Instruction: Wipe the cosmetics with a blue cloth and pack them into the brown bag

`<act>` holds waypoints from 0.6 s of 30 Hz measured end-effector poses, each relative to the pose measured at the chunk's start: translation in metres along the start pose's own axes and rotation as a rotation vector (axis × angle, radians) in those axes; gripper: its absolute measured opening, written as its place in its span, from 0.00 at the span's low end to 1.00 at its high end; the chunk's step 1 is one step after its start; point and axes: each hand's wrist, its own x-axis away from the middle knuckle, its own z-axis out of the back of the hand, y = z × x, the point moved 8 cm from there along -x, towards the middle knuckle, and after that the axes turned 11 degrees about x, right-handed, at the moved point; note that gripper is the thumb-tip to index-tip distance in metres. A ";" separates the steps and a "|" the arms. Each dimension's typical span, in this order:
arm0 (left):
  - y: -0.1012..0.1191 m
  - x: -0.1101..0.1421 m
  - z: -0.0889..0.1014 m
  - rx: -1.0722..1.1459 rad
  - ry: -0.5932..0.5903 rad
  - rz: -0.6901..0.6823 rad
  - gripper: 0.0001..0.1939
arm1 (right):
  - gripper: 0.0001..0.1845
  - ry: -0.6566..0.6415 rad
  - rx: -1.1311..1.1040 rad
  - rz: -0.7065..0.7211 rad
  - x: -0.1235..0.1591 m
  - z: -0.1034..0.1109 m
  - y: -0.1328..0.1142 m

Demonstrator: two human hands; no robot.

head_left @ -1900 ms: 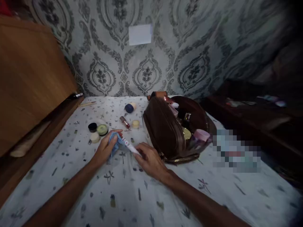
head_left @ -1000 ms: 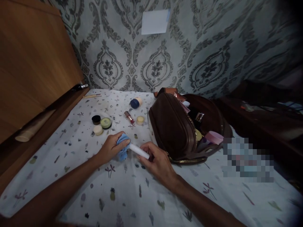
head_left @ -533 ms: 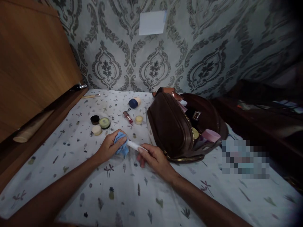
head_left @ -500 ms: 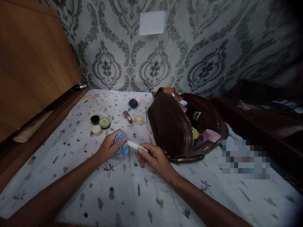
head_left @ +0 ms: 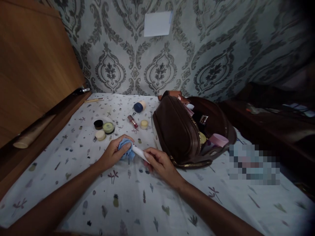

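My left hand [head_left: 113, 152] is closed round a crumpled light-blue cloth [head_left: 126, 152], which wraps the far end of a slim white tube [head_left: 140, 153]. Between its thumb and fingers, my right hand [head_left: 158, 164] grips the tube's near end. What the cloth covers is hidden. Just beyond the left hand lie a cream-coloured jar [head_left: 100, 135], a green-topped jar [head_left: 108, 127] and a black-lidded jar [head_left: 98, 124]. A lip gloss [head_left: 132, 121] and a small yellow pot [head_left: 144, 124] rest farther back.
An open brown leather bag [head_left: 176, 134] full of cosmetics stands right of my hands. A dark-blue-capped container [head_left: 139, 107] and a brush [head_left: 94, 100] lie toward the wall. Wooden furniture [head_left: 36, 65] borders the left, and a blurred patch [head_left: 254, 165] covers something at right.
The blue cloth has shifted slightly and bunched differently round the tube's end. My right fingers have curled more round the tube, which is turned a little. The items on the sheet stay put.
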 end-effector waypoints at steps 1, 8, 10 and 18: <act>0.005 0.000 -0.003 -0.014 -0.028 -0.044 0.15 | 0.24 0.023 -0.037 -0.012 -0.001 0.002 0.002; 0.003 0.000 -0.010 -0.055 -0.094 -0.007 0.09 | 0.19 0.091 -0.085 -0.021 -0.003 0.007 0.002; -0.001 0.001 -0.009 -0.044 -0.094 0.036 0.10 | 0.16 0.119 -0.063 -0.004 -0.001 0.008 0.000; -0.007 0.003 -0.007 0.019 -0.058 0.124 0.14 | 0.10 0.225 0.129 0.062 0.006 0.014 -0.006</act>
